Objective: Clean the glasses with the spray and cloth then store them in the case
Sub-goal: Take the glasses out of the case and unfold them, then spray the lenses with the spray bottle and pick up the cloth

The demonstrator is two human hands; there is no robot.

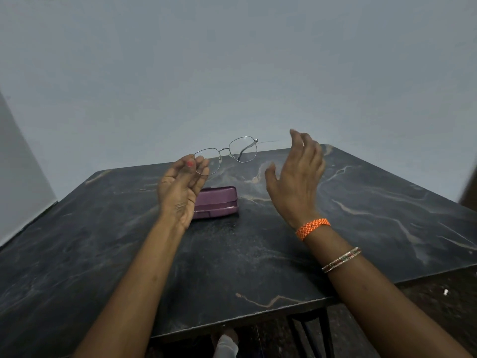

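Head view: the glasses (226, 152) are pinched by the left hand (180, 188) above the closed case (216, 202); the right hand (296, 177) is spread open, empty.

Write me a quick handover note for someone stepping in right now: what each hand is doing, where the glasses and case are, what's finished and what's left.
Left hand: raised above the table, pinching the glasses at the rim of one lens.
Right hand: open and empty, in the air just right of the glasses, not touching them.
Glasses: held up over the black marble table, temples unfolded.
Case: purple, shut, lying on the table below the left hand.
Spray and cloth: not in view.
Done: cannot tell whether the lenses were cleaned.
Left: confirm the cleaning, fold the temples, open the case, put the glasses inside and close it.
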